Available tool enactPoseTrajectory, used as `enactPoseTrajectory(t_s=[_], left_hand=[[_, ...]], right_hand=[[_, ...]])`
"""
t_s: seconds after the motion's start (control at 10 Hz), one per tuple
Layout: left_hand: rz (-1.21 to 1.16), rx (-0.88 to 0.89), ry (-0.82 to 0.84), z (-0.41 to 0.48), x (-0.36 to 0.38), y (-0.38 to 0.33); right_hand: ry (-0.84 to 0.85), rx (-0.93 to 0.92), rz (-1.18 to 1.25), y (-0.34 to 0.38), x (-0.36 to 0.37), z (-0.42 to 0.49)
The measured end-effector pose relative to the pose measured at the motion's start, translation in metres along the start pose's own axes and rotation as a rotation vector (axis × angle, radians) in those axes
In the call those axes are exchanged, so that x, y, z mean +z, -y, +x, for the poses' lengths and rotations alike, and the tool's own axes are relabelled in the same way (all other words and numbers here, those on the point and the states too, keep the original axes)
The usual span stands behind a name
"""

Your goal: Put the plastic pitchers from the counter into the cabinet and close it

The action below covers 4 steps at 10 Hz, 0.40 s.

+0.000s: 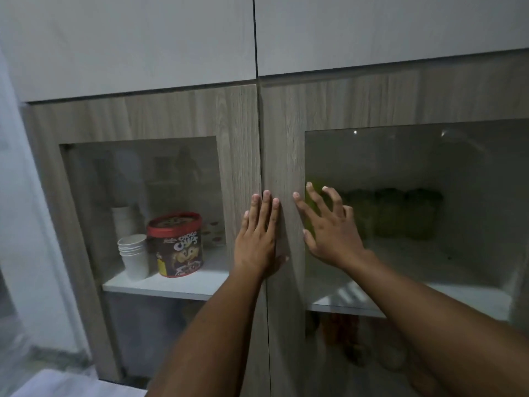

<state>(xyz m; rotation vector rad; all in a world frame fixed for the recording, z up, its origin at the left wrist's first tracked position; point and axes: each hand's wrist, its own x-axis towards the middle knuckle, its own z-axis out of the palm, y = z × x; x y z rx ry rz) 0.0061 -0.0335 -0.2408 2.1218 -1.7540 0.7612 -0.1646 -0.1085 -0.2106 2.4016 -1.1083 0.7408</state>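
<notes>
Wood-grain cabinet (pixel 183 116) doors with glass panes fill the view, white upper fronts above them. Fingers (pixel 267 207) of the left hand (pixel 259 242) lie flat and together, holding nothing, pressed on the wood where the two doors meet. The right hand (pixel 329 230) has its fingers spread apart, tips touching the right door's (pixel 282 138) frame and the edge of its glass, also empty. Behind that pane, on the shelf (pixel 429 296), a dim row of greenish shapes is probably the pitchers (pixel 400 213), though the tinted glass blurs them. Left of the seam, paper cups (pixel 134 253) and a chocolate tin (pixel 177 245) stand on the left shelf. Both doors look flush, so the closing step seems nearly done; what remains is likely a last firm push, then letting go.
</notes>
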Motion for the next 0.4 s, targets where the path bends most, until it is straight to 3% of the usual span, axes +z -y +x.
enactPoseTrajectory(t_s=[0.4], left_hand=[[-0.063, 0.066, 0.156, -0.01, -0.059, 0.008]], right_hand=[[0.162, 0.049, 0.071, 0.017, -0.043, -0.006]])
